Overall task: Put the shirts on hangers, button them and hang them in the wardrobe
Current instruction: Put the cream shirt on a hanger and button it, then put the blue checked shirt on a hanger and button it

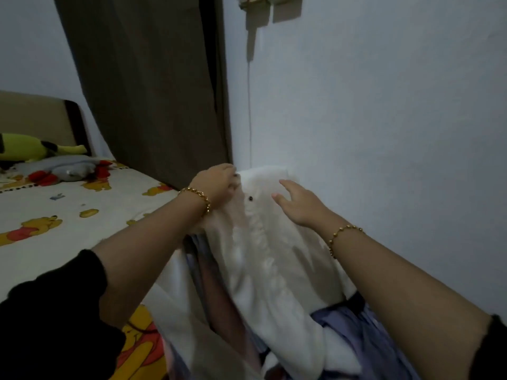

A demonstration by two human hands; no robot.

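So our left hand (219,185) has its fingers curled around the top edge of the white shirt (263,270), up by the collar, and our right hand (300,205) lies loose on the front of it with the fingers spread, gripping nothing. The shirt is propped against the pale wall (384,119), ruffled front facing us, with one dark button (250,198) showing near the top. It's sitting on a heap of lavender and pinkish clothes (356,333) that spills out under it. A thin cord (250,111) hangs down the wall right behind the collar, and a brown curtain (148,91) drops just left of that. Further left is the bed (115,204), its sheet printed with a yellow cartoon bear in a red top, with a yellow-green plush (24,149) and a grey one (68,167) up by the headboard (33,119). Gold bracelets on both wrists, black sleeves pushed up.
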